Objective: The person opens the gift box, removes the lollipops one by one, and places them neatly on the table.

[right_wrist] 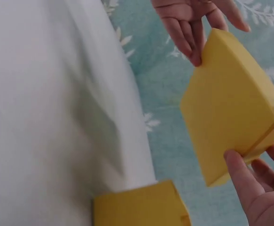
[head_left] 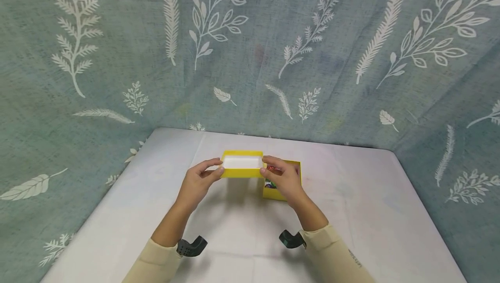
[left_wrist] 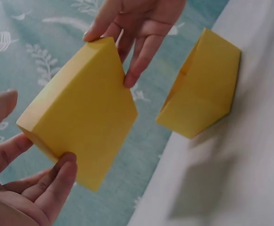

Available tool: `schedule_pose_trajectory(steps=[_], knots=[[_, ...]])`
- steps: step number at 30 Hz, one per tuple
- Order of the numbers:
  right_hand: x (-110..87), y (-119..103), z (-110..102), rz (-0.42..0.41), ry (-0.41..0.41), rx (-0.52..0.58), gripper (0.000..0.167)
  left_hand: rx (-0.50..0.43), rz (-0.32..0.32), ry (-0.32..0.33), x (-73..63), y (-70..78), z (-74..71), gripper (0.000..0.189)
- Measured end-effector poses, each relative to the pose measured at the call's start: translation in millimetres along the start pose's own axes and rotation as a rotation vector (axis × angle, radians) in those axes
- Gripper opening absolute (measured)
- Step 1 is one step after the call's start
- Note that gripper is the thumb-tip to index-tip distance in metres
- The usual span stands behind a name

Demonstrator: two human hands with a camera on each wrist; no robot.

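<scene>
A yellow box lid (head_left: pixel 242 173), white inside, is held up above the table between both hands. At its left end the left hand (head_left: pixel 195 183) grips it; at its right end the right hand (head_left: pixel 287 181) grips it. Its plain yellow outer face (left_wrist: pixel 85 113) fills the middle of the left wrist view, with fingers of both hands at its edges. Just behind and below the right hand stands a yellow open box (head_left: pixel 275 193) on the table. Small red, green and dark items show inside it, partly hidden by that hand.
The white-covered table (head_left: pixel 367 213) spreads around the box. Behind it and at its sides hangs a blue-green cloth (head_left: pixel 250 70) with white leaf prints. Dark wrist-worn devices (head_left: pixel 191 247) sit at both sleeve cuffs.
</scene>
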State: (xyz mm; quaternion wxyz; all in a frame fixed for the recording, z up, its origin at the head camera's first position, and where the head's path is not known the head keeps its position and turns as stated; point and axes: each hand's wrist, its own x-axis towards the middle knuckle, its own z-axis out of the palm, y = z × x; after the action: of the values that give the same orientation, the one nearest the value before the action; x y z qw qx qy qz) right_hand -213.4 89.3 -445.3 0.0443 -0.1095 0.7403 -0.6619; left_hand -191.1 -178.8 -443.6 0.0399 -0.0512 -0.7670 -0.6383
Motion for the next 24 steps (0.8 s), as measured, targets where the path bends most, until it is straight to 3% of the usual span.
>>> schedule_pose_trajectory(steps=[7, 13, 19, 24], knots=[[-4.9, 10, 24, 0.022, 0.0, 0.001, 0.047, 0.054, -0.071, 0.031, -11.2, -13.2, -13.1, 0.042], [-9.9, 25, 49, 0.061, -0.025, 0.053, 0.04, 0.042, -0.11, 0.004, -20.7, -32.0, -29.3, 0.046], [-16.5, 27, 68, 0.098, -0.069, 0.063, 0.052, 0.019, -0.066, -0.06, -32.9, -44.2, -51.1, 0.071], [-17.7, 32, 86, 0.119, -0.097, 0.081, 0.07, 0.025, -0.105, -0.082, -38.6, -53.3, -65.1, 0.079]])
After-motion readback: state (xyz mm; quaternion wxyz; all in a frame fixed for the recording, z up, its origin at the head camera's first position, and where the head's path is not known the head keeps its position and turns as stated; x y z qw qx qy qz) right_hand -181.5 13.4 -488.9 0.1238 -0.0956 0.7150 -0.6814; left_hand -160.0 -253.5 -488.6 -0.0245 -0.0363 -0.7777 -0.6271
